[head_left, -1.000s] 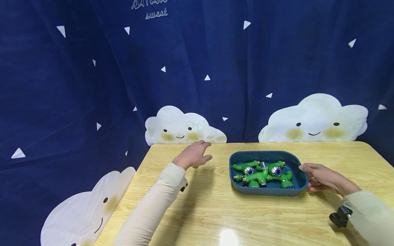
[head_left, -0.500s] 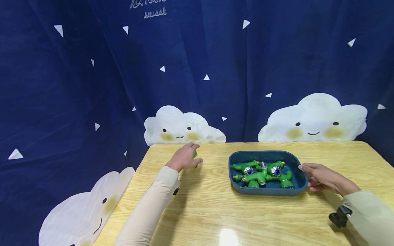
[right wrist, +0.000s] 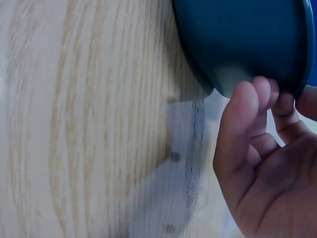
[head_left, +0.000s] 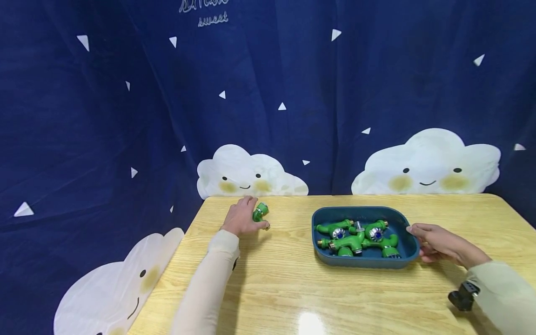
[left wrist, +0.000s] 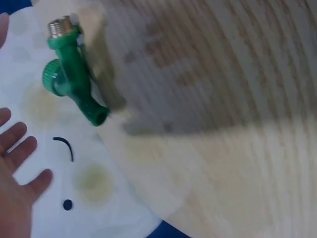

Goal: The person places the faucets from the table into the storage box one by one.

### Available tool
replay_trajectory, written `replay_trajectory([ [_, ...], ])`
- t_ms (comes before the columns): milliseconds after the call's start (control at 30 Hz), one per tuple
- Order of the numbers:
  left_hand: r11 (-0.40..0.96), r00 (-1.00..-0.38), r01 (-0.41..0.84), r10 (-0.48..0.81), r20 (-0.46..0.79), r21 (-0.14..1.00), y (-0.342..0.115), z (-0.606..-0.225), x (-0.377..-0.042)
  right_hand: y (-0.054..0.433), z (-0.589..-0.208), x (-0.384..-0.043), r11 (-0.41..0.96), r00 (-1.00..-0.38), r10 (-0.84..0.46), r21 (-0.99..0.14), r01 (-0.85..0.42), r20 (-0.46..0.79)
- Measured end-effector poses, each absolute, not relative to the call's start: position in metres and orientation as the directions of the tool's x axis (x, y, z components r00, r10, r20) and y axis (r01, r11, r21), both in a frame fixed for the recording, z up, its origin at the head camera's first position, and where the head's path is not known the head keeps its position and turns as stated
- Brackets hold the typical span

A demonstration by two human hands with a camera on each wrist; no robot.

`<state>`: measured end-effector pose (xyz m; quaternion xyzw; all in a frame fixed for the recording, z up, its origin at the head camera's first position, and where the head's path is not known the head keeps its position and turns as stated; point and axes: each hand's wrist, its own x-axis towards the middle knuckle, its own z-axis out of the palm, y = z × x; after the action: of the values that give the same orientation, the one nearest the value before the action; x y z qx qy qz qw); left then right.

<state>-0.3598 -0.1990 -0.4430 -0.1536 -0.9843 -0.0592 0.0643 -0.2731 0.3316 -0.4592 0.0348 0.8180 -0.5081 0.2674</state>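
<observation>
A green faucet (head_left: 260, 212) with a brass threaded end lies near the table's far edge, left of the basin. My left hand (head_left: 241, 217) is right beside it, thumb and fingers spread around its near side in the head view. In the left wrist view a gap shows between the faucet (left wrist: 74, 74) and the spread fingers (left wrist: 20, 148). On the right, my right hand (head_left: 445, 242) grips the right end of a dark blue plastic basin (head_left: 364, 262), thumb over the rim and fingers outside. Several green faucets (head_left: 349, 241) with silver and blue knobs lie in that basin.
Light wood-grain table (head_left: 284, 288) under everything, its far edge meeting a dark blue curtain (head_left: 268, 70) with white clouds and triangles. A small black device (head_left: 462, 295) is strapped at the right wrist.
My left hand has moved left and slightly down, uncovering the green faucet that it hid before. The right hand and basin have stayed in place.
</observation>
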Motion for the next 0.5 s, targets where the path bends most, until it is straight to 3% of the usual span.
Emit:
replay_trajectory([
  [233, 0.969, -0.94, 0.244, 0.244, 0.237, -0.03, -0.215, -0.465, -0.357, 0.331, -0.463, -0.271, 0.473, -0.858, -0.218, -0.819, 0.324, -0.466],
  [500, 0.975, -0.941, 0.22, 0.21, 0.264, 0.008, -0.216, -0.471, -0.358, 0.332, -0.461, -0.271, 0.472, -0.864, -0.205, -0.82, 0.324, -0.459],
])
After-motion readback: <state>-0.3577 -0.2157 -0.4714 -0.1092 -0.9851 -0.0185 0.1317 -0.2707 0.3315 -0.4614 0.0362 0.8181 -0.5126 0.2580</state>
